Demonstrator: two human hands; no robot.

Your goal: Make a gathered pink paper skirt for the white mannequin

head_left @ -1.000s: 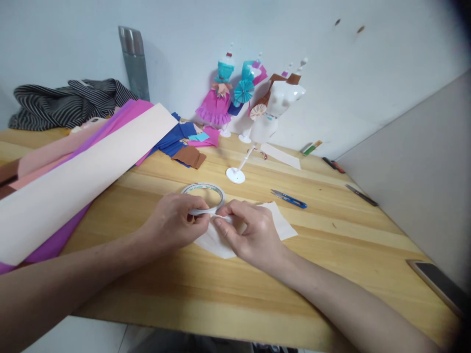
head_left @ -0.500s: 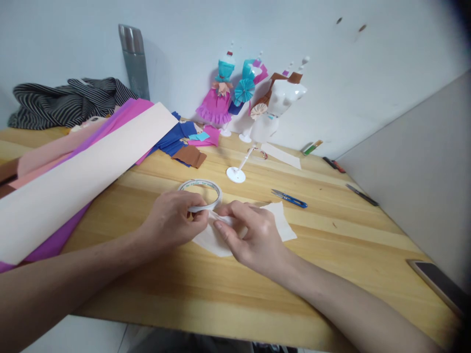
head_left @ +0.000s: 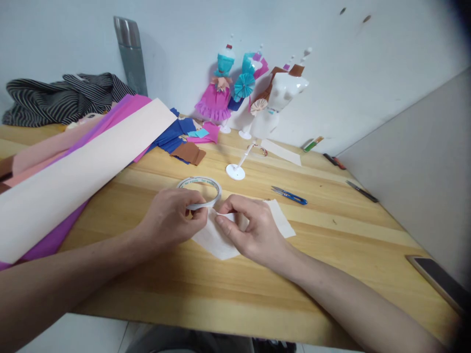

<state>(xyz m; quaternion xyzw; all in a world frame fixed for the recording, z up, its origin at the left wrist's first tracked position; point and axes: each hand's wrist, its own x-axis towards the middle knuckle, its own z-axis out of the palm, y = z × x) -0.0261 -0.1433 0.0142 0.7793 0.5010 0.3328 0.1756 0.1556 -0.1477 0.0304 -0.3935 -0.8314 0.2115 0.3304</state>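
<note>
A roll of white tape (head_left: 217, 189) stands tilted above the table, its near edge pinched between the thumb and fingers of my left hand (head_left: 176, 215). Just to the right, my right hand (head_left: 252, 228) is closed, thumb and forefinger brought together close to the roll; what is between them is too small to make out. Under both hands lies a thin white sheet (head_left: 221, 245), partly hidden by my right hand. Another part of white paper (head_left: 281, 220) shows beyond the right hand. Blue thread snips (head_left: 289, 195) rest to the right of the roll.
Small dress forms in coloured paper (head_left: 215, 100) and a white one (head_left: 287, 90) stand at the back. Long paper sheets (head_left: 88, 171), a striped cloth (head_left: 66, 100) and a bottle (head_left: 130, 59) are left. A phone (head_left: 437, 282) lies right.
The thin white sheet under my hands lies flatter and shows more of its surface. My right thumb and forefinger have shifted slightly. The tape roll stays in my left hand.
</note>
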